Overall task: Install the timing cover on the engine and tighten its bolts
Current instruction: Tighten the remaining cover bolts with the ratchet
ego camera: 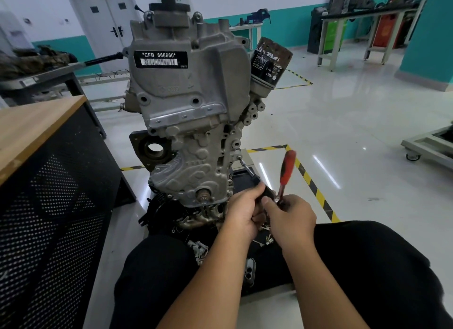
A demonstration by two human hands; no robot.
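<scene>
A grey engine [188, 88] stands upright in front of me, with the ribbed timing cover [193, 166] seated on its lower front. A thin extension bar [247, 168] runs from a bolt on the cover's right edge down to my hands. My left hand [242, 211] is wrapped around the black lower end of that bar. My right hand [290, 215] holds the head of a ratchet whose red handle [286, 169] sticks up, blurred. The crank stub [204, 193] pokes out near the cover's bottom.
A black oil filter [269, 61] juts from the engine's upper right. A wood-topped bench with perforated black sides [49, 181] stands close on the left. Loose bolts [266, 240] and a phone [249, 272] lie on the black tray by my knees. Yellow-black floor tape [316, 191] runs right.
</scene>
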